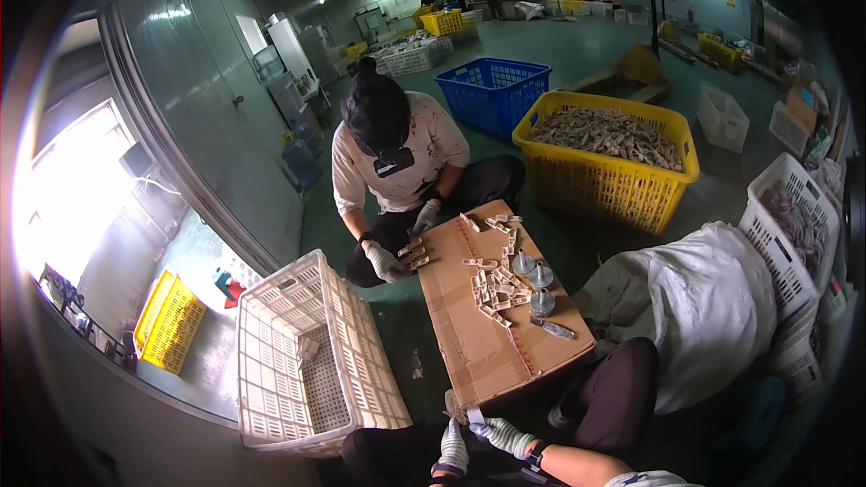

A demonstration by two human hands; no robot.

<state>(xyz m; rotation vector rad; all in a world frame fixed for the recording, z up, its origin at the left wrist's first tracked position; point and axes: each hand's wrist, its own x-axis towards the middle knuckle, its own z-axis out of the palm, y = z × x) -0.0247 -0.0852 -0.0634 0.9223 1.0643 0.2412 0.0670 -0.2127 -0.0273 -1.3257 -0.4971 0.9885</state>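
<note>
My two gloved hands meet at the bottom edge, just in front of a flattened cardboard box that serves as a work surface. My left hand and my right hand pinch a small pale plastic piece between their fingers. Several similar pale plastic pieces lie in rows on the cardboard, next to three grey metal cones and a small dark tool. Across the box a seated co-worker in gloves handles pieces at the far left corner.
A white slatted crate stands to my left, against the box. A stuffed white sack lies to the right, with a white crate behind it. Beyond are a yellow crate of pale parts and a blue crate.
</note>
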